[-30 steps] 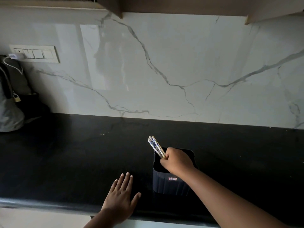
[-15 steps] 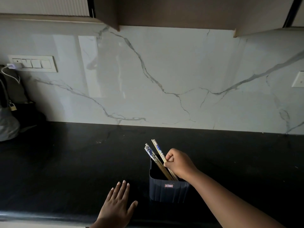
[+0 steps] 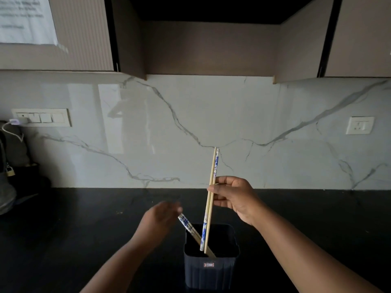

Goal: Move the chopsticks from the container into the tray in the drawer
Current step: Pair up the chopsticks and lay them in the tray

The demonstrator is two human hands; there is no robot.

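A dark ribbed square container (image 3: 210,269) stands on the black countertop near its front edge. My right hand (image 3: 234,196) is shut on a pair of chopsticks (image 3: 212,176), one plain wood and one blue-and-white. They are held nearly upright with their lower tips still inside the container mouth. Another pair of chopsticks (image 3: 187,226) leans left out of the container. My left hand (image 3: 159,222), blurred, hovers beside their upper ends with fingers apart; whether it touches them is unclear. No drawer or tray is in view.
A black countertop (image 3: 84,229) runs along a white marble backsplash. A grey bag (image 3: 8,187) with a padlock sits at the far left below a switch plate with a plugged charger (image 3: 14,121). A socket (image 3: 359,125) is on the right wall; cabinets hang overhead.
My right hand has lifted two chopsticks up, almost clear of the container. My left hand has left the countertop and risen to the leaning chopsticks. The camera has tilted upward.
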